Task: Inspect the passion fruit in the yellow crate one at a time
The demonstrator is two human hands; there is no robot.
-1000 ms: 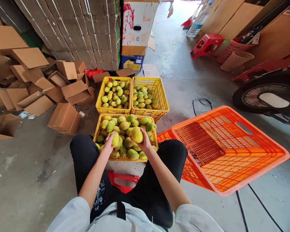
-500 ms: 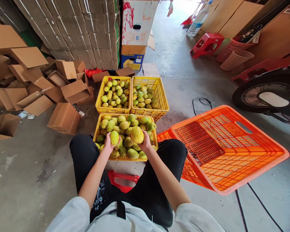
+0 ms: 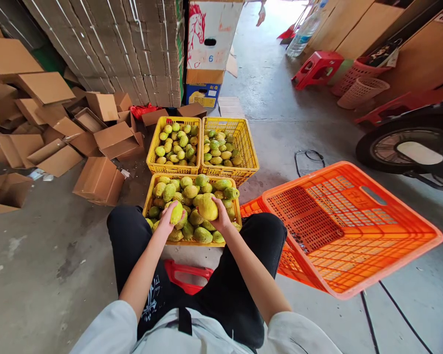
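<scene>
I sit on a red stool point(image 3: 187, 273) over a yellow crate point(image 3: 146, 202) heaped with yellow-green fruits. My left hand point(image 3: 166, 220) is closed round a small yellow-green fruit point(image 3: 176, 212) just above the heap. My right hand point(image 3: 221, 219) grips a larger yellow fruit point(image 3: 207, 207) beside it. The two fruits are close together over the near half of the crate. Two more yellow crates, the left one point(image 3: 174, 169) and the right one point(image 3: 250, 150), stand side by side behind it, each partly filled with the same fruit.
An empty orange crate point(image 3: 349, 275) lies tilted on another orange crate at my right. Loose cardboard boxes point(image 3: 99, 181) litter the floor at left, with stacked flat cardboard point(image 3: 114, 44) behind. A scooter wheel point(image 3: 406, 147), a red stool point(image 3: 316, 66) and baskets point(image 3: 360, 91) stand at right.
Both hands have turned their fruits slightly in place; the right fruit has tilted and the left fruit has rolled in the fingers. Nothing else has moved.
</scene>
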